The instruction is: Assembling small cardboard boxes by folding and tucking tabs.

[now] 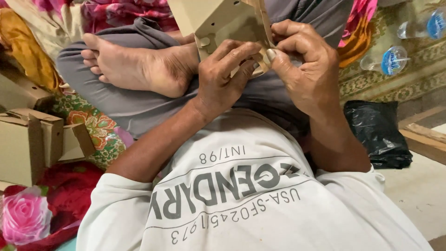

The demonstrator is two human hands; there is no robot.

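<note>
Nearest is the white shirt (241, 200), cut off at the bottom edge. Above it both forearms rise to a tan box (223, 21) held over the lap, in front of the crossed legs. Its top runs out of the picture, so its full shape is hard to make out, and whether anything is inside cannot be told. The left hand (225, 74) is clenched on the box's lower edge, fingers curled over a flap and hiding it. The right hand (304, 65) pinches the same edge from the other side, thumb pressed to the card; the two hands touch. A bare foot (139, 67) rests on grey trousers (134, 109) just beside the left hand. To the left, more boxes (28, 139) stand on flowered cloth, partly cut off, their insides hidden. To the right lies a black bag (376, 132), contents unseen. Farthest, two clear bottles (388, 60) lie on a patterned mat, one clipped by the frame.
</note>
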